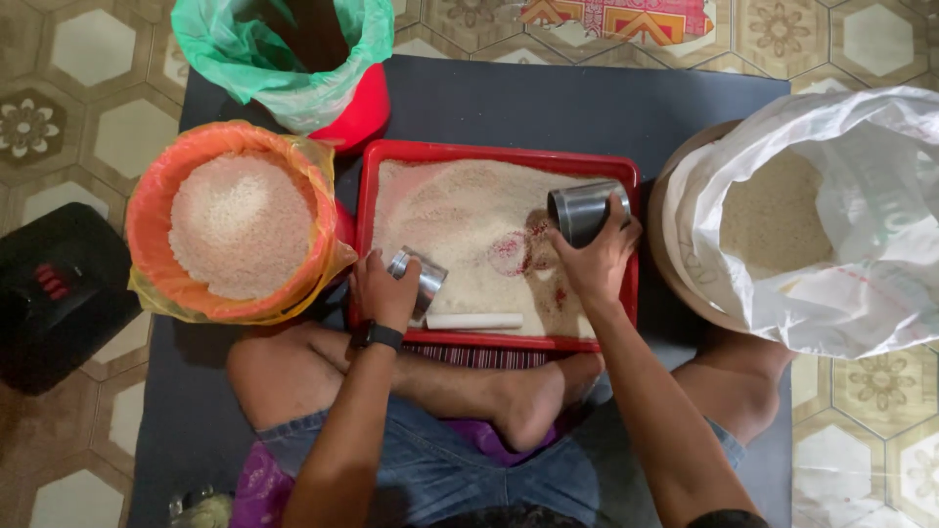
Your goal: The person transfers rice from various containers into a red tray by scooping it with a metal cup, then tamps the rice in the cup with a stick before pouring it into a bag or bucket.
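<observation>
A red tray [499, 155] spread with rice lies on a dark mat in front of my crossed legs. My left hand [380, 291] grips a small metal cup [423, 277] tilted over the tray's near left part. My right hand [595, 261] holds a larger metal cup [583, 210] on its side, mouth to the left, over the tray's right part. A patch of bare red tray bottom [513, 253] shows between the two cups. A white stick [474, 321] lies in the rice along the tray's near edge.
An orange-lined bucket [156, 210] heaped with rice stands left of the tray. A green-lined red bucket [364, 110] sits behind it. A white sack [861, 147] of rice, open, stands at the right. A black object [54, 293] rests on the tiled floor at far left.
</observation>
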